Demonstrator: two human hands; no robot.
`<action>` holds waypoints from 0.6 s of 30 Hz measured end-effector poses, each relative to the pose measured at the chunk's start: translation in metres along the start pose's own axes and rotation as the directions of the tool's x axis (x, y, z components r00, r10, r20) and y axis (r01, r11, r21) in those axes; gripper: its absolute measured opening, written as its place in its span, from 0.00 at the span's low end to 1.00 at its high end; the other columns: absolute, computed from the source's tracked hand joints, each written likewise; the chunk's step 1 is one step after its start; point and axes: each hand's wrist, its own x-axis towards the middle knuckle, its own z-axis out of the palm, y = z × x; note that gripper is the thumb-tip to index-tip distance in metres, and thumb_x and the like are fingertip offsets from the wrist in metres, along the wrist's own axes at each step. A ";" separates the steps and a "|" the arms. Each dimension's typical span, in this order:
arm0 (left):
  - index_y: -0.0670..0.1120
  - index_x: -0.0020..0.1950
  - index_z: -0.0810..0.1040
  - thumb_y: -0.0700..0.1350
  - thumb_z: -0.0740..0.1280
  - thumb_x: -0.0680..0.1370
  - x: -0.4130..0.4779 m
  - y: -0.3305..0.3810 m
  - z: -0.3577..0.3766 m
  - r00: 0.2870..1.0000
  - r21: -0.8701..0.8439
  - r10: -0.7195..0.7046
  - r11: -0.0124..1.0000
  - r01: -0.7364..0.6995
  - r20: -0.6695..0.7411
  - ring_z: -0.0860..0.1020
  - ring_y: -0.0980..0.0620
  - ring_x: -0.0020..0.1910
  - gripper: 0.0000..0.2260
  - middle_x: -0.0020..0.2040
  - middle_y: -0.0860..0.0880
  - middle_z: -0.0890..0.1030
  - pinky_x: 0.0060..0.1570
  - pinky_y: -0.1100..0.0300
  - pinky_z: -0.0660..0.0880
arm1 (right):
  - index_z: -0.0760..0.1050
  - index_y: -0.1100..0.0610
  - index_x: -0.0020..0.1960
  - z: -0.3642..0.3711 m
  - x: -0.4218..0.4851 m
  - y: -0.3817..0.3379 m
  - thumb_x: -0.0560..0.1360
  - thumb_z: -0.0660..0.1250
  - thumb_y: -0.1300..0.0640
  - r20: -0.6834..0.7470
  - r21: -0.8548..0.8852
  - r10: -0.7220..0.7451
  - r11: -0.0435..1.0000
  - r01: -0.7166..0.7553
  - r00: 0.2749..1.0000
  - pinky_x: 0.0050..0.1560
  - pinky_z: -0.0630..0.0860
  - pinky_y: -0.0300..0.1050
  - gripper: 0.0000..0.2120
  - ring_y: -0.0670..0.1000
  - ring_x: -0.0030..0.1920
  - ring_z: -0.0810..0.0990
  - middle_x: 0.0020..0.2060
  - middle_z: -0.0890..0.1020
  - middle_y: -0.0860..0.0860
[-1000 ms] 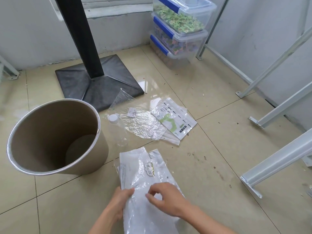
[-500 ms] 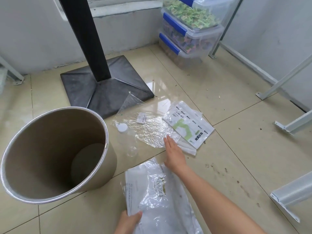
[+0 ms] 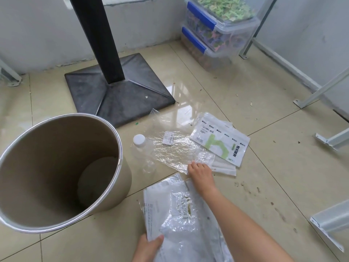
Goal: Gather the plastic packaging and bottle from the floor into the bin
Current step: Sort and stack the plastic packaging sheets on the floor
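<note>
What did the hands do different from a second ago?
The right hand let go of the white plastic bag and reached forward to the crinkly clear wrapper, where its fingers now rest on the near edge. The left hand kept hold of the white bag's near end. The bin, bottle and green-printed packet lie where they were.

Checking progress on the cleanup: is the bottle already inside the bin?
No, the clear bottle with its white cap lies on the floor tiles beside the bin, outside its rim.
</note>
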 end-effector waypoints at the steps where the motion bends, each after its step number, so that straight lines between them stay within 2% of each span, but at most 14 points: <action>1: 0.32 0.56 0.80 0.38 0.74 0.66 0.000 0.000 0.000 1.000 -0.004 0.002 1.000 -0.002 -0.005 0.78 0.46 0.39 0.21 0.38 0.43 0.82 0.36 0.61 0.72 | 0.78 0.58 0.39 -0.008 0.000 -0.001 0.66 0.74 0.67 0.008 0.047 0.035 0.998 -0.036 0.999 0.36 0.76 0.45 0.07 0.51 0.32 0.77 0.32 0.78 0.51; 3: 0.31 0.57 0.79 0.37 0.73 0.67 0.000 0.000 -0.001 1.000 -0.014 0.003 1.000 -0.002 0.004 0.78 0.44 0.41 0.20 0.38 0.42 0.82 0.37 0.61 0.73 | 0.74 0.55 0.36 -0.016 0.001 0.000 0.75 0.65 0.64 -0.022 0.132 0.150 0.981 -0.146 0.988 0.35 0.71 0.42 0.10 0.51 0.32 0.73 0.32 0.74 0.50; 5: 0.29 0.58 0.78 0.35 0.73 0.67 -0.001 0.000 0.000 1.000 -0.024 -0.007 1.000 0.007 0.015 0.78 0.42 0.45 0.21 0.42 0.39 0.82 0.40 0.59 0.73 | 0.75 0.57 0.35 -0.023 -0.001 0.007 0.80 0.61 0.59 -0.082 0.307 0.279 0.920 -0.242 0.957 0.35 0.74 0.41 0.15 0.50 0.32 0.76 0.33 0.77 0.48; 7: 0.27 0.60 0.76 0.31 0.70 0.72 -0.006 0.003 -0.001 1.000 -0.032 -0.028 0.999 0.028 0.006 0.78 0.41 0.48 0.17 0.48 0.35 0.81 0.46 0.55 0.74 | 0.81 0.57 0.40 -0.037 -0.009 0.015 0.80 0.62 0.56 -0.145 0.483 0.399 0.827 -0.288 0.905 0.36 0.80 0.44 0.14 0.51 0.37 0.83 0.40 0.84 0.49; 8: 0.27 0.61 0.76 0.30 0.69 0.73 -0.009 0.004 -0.001 0.999 -0.040 -0.039 0.998 0.039 -0.004 0.78 0.41 0.49 0.17 0.50 0.34 0.81 0.48 0.54 0.74 | 0.83 0.56 0.43 -0.046 -0.014 0.021 0.79 0.64 0.56 -0.194 0.545 0.454 0.787 -0.289 0.870 0.34 0.80 0.44 0.11 0.51 0.38 0.84 0.44 0.85 0.49; 10: 0.27 0.61 0.75 0.29 0.67 0.74 -0.014 0.008 0.000 0.998 -0.070 -0.057 0.996 0.056 -0.015 0.78 0.40 0.48 0.16 0.52 0.32 0.81 0.50 0.52 0.75 | 0.82 0.54 0.48 -0.064 -0.029 0.034 0.78 0.65 0.56 -0.278 0.611 0.531 0.741 -0.279 0.801 0.30 0.72 0.37 0.07 0.49 0.38 0.83 0.47 0.85 0.47; 11: 0.26 0.61 0.75 0.29 0.67 0.74 -0.018 0.010 0.001 0.998 -0.085 -0.068 0.994 0.066 -0.020 0.78 0.40 0.47 0.16 0.51 0.32 0.81 0.47 0.52 0.75 | 0.82 0.53 0.48 -0.075 -0.039 0.040 0.77 0.66 0.56 -0.321 0.619 0.545 0.740 -0.264 0.775 0.29 0.68 0.34 0.06 0.47 0.37 0.83 0.48 0.85 0.45; 13: 0.25 0.61 0.74 0.29 0.68 0.74 -0.025 0.015 0.004 0.996 -0.117 -0.090 0.989 0.087 -0.027 0.78 0.42 0.41 0.17 0.46 0.35 0.81 0.37 0.55 0.74 | 0.82 0.52 0.45 -0.090 -0.063 0.049 0.74 0.66 0.55 -0.433 0.580 0.523 0.785 -0.218 0.734 0.29 0.66 0.35 0.06 0.47 0.35 0.82 0.49 0.84 0.44; 15: 0.26 0.62 0.72 0.31 0.70 0.73 -0.032 0.021 0.007 0.995 -0.150 -0.096 0.984 0.090 -0.031 0.78 0.43 0.38 0.19 0.48 0.34 0.80 0.33 0.57 0.72 | 0.81 0.53 0.40 -0.101 -0.093 0.051 0.72 0.66 0.55 -0.541 0.518 0.448 0.844 -0.138 0.712 0.32 0.71 0.39 0.05 0.48 0.37 0.81 0.50 0.83 0.46; 17: 0.28 0.61 0.72 0.31 0.68 0.75 -0.039 0.029 0.010 0.995 -0.205 -0.090 0.975 0.080 -0.043 0.78 0.42 0.38 0.16 0.50 0.32 0.80 0.34 0.57 0.72 | 0.80 0.54 0.39 -0.104 -0.122 0.043 0.71 0.67 0.56 -0.592 0.469 0.317 0.883 -0.003 0.741 0.39 0.76 0.43 0.05 0.48 0.45 0.81 0.53 0.82 0.49; 18: 0.28 0.60 0.72 0.31 0.67 0.75 -0.041 0.033 0.013 0.994 -0.246 -0.095 0.966 0.080 -0.049 0.79 0.40 0.40 0.14 0.51 0.31 0.80 0.35 0.56 0.74 | 0.79 0.55 0.39 -0.102 -0.136 0.035 0.71 0.67 0.56 -0.580 0.464 0.229 0.881 0.087 0.782 0.45 0.78 0.45 0.04 0.49 0.51 0.80 0.57 0.80 0.50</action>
